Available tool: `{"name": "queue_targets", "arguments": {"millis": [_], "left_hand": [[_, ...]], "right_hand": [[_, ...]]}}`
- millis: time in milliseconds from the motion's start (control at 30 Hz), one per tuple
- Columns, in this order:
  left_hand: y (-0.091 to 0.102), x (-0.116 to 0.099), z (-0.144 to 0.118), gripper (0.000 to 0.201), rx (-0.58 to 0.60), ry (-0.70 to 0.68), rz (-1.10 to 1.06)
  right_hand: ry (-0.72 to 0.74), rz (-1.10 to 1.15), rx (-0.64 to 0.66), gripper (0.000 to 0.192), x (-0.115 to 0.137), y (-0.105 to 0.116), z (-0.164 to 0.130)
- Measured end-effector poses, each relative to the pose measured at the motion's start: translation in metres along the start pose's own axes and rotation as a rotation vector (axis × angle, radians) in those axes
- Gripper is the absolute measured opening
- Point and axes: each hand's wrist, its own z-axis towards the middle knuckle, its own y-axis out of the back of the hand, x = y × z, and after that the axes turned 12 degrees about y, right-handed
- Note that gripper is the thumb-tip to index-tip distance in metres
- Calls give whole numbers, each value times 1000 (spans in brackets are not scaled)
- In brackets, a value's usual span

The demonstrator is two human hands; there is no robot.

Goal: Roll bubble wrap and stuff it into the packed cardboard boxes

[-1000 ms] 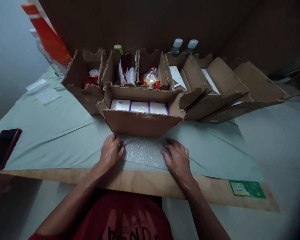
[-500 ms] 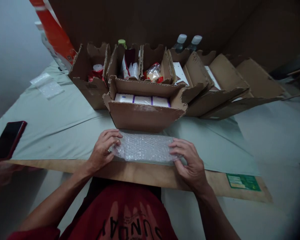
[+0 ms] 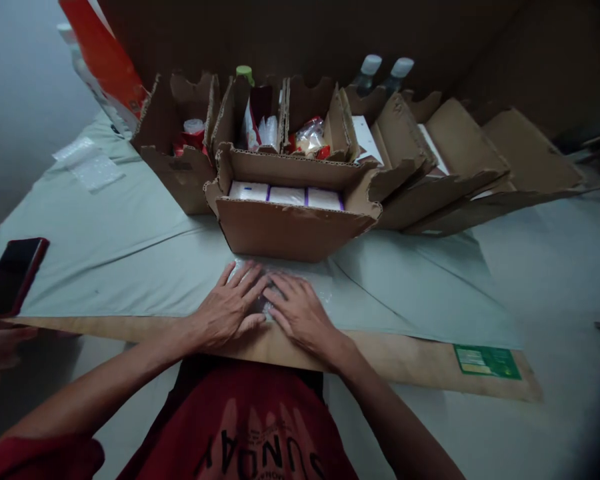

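A sheet of clear bubble wrap (image 3: pixel 320 283) lies flat on the cloth at the table's front, partly covered by my hands. My left hand (image 3: pixel 227 307) rests palm down on its left part with the fingers spread. Beside it, my right hand (image 3: pixel 303 310) lies palm down on the wrap's middle, fingers stretched towards the left hand. Just beyond the wrap stands a cardboard box (image 3: pixel 295 230) that holds white packs with purple edges (image 3: pixel 287 195).
Behind stands a row of cardboard bins (image 3: pixel 180 177) with packets and bottles (image 3: pixel 370 65). At left lie a phone (image 3: pixel 13 277) and another bubble wrap piece (image 3: pixel 95 170). Another person's hand (image 3: pixel 0 350) shows at the left edge. A green label (image 3: pixel 487 361) is on the wooden table edge.
Both hands have moved from the ends of the bubble wrap to its middle, the right one going far to the left. They now lie flat on it.
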Motion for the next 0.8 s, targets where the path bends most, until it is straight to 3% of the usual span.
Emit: {"name": "queue_targets", "arguments": {"millis": [67,133,233,300,367,433,533,667,800], "left_hand": [[-13,8,2,66,68,37,21],[-21,17,-1,67,96,31,4],[-21,24,-5,66,89,26,-73],[-17,25,-6,56,40,44,-153],[-13,25,-5,42,-99,146,-218],[-11,25,0,34,-262,345,-212],[-14,20,10,27,-316,583,-161],[-24,1,15,5,-299,568,-331],[-11,-18,-12,10,-374,487,-446]], "right_hand": [[37,13,27,40,-2,-13,-2],[5,7,-9,40,-10,-18,-28],[-173,5,-127,33,-26,-9,-79],[-309,-8,-207,29,-37,2,-98],[-389,-28,-245,27,-46,7,-99],[-415,-47,-236,30,-54,5,-87],[-430,-69,-239,33,-60,-7,-66],[-401,-12,-334,21,-51,-12,-61],[-447,158,-455,13,-24,14,-74]]}}
